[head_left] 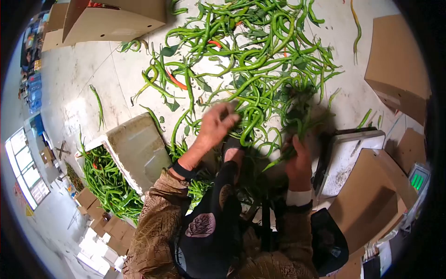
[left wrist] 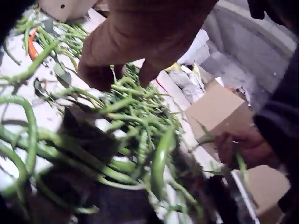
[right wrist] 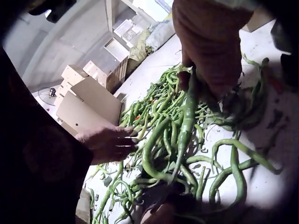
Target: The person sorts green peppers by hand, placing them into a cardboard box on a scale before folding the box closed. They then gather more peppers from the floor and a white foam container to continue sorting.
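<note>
Patterned brown sleeves [head_left: 155, 214] fill the lower frame as a left hand [head_left: 216, 126], fingers parted, reaches over green peppers [head_left: 253, 76] strewn across the floor [head_left: 132, 81], upper center, while the right hand [head_left: 298, 162] pinches a long pepper [right wrist: 188, 114]; far right, a display [head_left: 417, 180] glows green, digits illegible, beyond a cardboard box [head_left: 360, 211]

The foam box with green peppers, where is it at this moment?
In the head view, the foam box is on the person's left side, next to the left sleeve.
</note>
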Demonstrator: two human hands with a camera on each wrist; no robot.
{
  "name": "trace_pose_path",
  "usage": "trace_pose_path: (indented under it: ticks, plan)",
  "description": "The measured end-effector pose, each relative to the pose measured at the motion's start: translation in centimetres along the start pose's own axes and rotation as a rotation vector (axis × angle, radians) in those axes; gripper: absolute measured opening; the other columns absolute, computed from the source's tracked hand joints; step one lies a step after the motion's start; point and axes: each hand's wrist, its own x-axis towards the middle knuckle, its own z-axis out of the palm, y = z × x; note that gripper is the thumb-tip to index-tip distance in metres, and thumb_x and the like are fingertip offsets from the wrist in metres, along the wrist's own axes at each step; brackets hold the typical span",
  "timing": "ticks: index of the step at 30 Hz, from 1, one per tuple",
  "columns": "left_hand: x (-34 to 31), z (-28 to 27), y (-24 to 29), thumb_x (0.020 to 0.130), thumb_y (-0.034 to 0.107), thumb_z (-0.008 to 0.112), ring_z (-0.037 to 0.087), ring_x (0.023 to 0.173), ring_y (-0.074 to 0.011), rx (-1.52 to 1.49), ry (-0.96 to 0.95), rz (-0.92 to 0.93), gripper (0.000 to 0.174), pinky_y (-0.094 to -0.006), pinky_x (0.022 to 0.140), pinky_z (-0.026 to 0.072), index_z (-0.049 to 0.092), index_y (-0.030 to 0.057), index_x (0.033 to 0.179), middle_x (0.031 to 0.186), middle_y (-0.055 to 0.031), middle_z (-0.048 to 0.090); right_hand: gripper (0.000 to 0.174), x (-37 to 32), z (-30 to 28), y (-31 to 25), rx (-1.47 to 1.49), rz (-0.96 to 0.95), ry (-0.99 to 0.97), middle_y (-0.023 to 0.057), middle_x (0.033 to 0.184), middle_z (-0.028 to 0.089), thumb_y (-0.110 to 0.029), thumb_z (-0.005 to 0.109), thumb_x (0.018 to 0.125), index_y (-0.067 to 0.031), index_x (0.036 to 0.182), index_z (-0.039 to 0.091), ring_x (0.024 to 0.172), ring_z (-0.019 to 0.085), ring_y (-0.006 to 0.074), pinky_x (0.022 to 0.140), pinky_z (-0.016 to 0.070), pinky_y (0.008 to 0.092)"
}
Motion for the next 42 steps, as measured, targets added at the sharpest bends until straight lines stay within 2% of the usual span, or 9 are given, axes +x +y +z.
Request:
trace_pose_path:
  ticks: [3,12,20,23,27,30,32,38,42]
  plan:
    - [4.1,-3.4,-5.0,0.079,0.010,0.071,0.053,0.091,-0.0378,0.524,0.580,0.294,0.048,-0.0421,0.081,0.0452,0.052,0.0002,0.122,0.104,-0.0186,0.056,0.016,0.0,-0.4,-0.5,-0.217,-0.141,0.093,0.0066,0.094,0.063,-0.013,0.057,0.096,-0.0040,0.109,0.058,0.081,0.059,0.0188,0.073,0.0486,0.0330]
    - [1.2,-2.6,-10.2,0.081,0.013,0.069,0.060,0.070,-0.0245,0.073,0.516,-0.098,0.019,-0.0357,0.067,0.0494,0.061,0.0019,0.095,0.080,-0.0132,0.059,0.018,-0.1,2.5,0.9,-0.322,0.012,-0.113,0.0097,0.100,0.063,-0.007,0.057,0.094,-0.0026,0.111,0.056,0.078,0.058,0.0150,0.072,0.0483,0.0297]
    - [-2.7,1.2,6.0,0.088,0.013,0.068,0.058,0.071,-0.0224,-0.138,-0.338,0.114,0.019,-0.0336,0.066,0.0477,0.057,0.0011,0.097,0.079,-0.0103,0.059,0.028,-0.1,5.7,3.6,-0.358,0.007,-0.127,0.0077,0.106,0.062,-0.011,0.062,0.091,-0.0017,0.117,0.062,0.090,0.058,0.0162,0.080,0.0482,0.0309]
    - [0.3,0.0,5.0,0.090,0.019,0.066,0.063,0.079,-0.0302,0.003,-0.601,0.179,0.019,-0.0382,0.071,0.0496,0.065,0.0009,0.096,0.086,-0.0155,0.063,0.045,-0.5,2.9,2.6,-1.186,-0.548,-0.312,0.0165,0.126,0.051,-0.013,0.066,0.088,0.0023,0.129,0.055,0.110,0.056,0.0272,0.098,0.0425,0.0351]
    - [15.4,-5.3,2.2,0.083,0.014,0.067,0.054,0.097,-0.0395,0.442,0.419,0.568,0.041,-0.0463,0.084,0.0442,0.055,0.0016,0.121,0.103,-0.0205,0.059,0.047,-1.2,1.7,0.6,-1.089,-0.310,-0.239,0.0152,0.120,0.056,-0.016,0.068,0.083,-0.0001,0.127,0.058,0.107,0.058,0.0245,0.090,0.0471,0.0344]
    - [20.8,-7.4,-2.2,0.074,0.015,0.074,0.050,0.105,-0.0362,0.816,0.359,0.256,0.051,-0.0510,0.087,0.0412,0.055,0.0091,0.121,0.112,-0.0149,0.056,0.032,-1.4,3.7,-2.2,-1.045,0.266,-0.270,0.0102,0.100,0.064,-0.016,0.070,0.086,-0.0005,0.112,0.060,0.083,0.063,0.0165,0.074,0.0520,0.0326]
    - [20.3,-7.2,-3.5,0.070,0.013,0.075,0.051,0.103,-0.0358,0.902,0.338,0.311,0.047,-0.0534,0.083,0.0410,0.058,0.0106,0.114,0.106,-0.0136,0.055,0.029,-2.3,3.7,-2.8,-0.850,0.251,-0.234,0.0084,0.093,0.065,-0.015,0.069,0.086,-0.0014,0.111,0.061,0.078,0.063,0.0164,0.071,0.0523,0.0327]
    - [12.5,-5.2,-2.8,0.080,0.013,0.069,0.056,0.083,-0.0276,0.310,0.404,0.314,0.025,-0.0407,0.073,0.0440,0.059,0.0028,0.100,0.087,-0.0145,0.057,0.032,-1.1,1.3,-1.2,-0.320,0.020,-0.022,0.0071,0.093,0.061,-0.005,0.062,0.086,-0.0035,0.117,0.054,0.079,0.059,0.0169,0.072,0.0490,0.0317]
    - [4.9,-2.8,3.4,0.093,0.020,0.063,0.052,0.067,-0.0113,-0.309,0.105,-0.133,0.026,-0.0303,0.061,0.0444,0.059,-0.0011,0.107,0.072,-0.0079,0.055,0.033,0.4,2.5,-0.1,-0.258,-0.036,-0.123,0.0084,0.104,0.063,0.001,0.054,0.089,-0.0014,0.121,0.056,0.094,0.061,0.0218,0.089,0.0452,0.0353]
